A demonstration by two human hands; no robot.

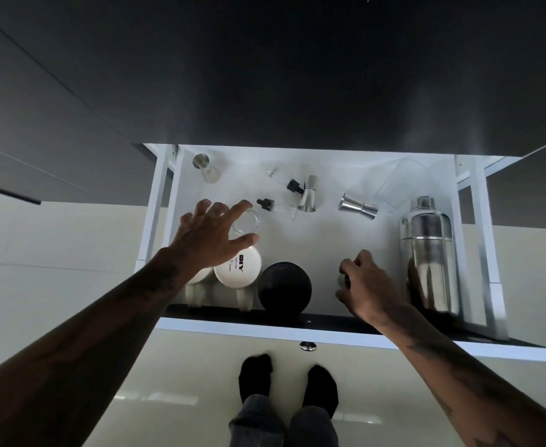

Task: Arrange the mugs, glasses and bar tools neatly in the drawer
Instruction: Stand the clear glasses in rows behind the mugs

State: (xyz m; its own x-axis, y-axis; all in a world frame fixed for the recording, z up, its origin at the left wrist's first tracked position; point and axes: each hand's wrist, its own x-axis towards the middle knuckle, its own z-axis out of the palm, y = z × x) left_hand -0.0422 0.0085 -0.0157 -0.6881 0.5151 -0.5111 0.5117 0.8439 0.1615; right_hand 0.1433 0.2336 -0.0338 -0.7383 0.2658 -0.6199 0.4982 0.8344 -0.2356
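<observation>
Head cam: white drawer (346, 253) pulled out under dark cabinets. My L hand (212, 240) fingers spread, over clear glass (246, 224), no grip. R hand (366, 287) curled on small item, can't ID. Mugs (238, 269) front-left, shaker (428, 253) at right, jiggers (358, 206) toward back.

The right hand (366, 285) hides whatever small thing its grip covers.

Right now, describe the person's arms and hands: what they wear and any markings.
Both arms are bare up to the frame edges, with no sleeves in view. The left hand and right hand wear no gloves, and no rings or watch show. Dark tattoos mark both forearms, heavier on the right, but the designs are too blurred to read.
</observation>
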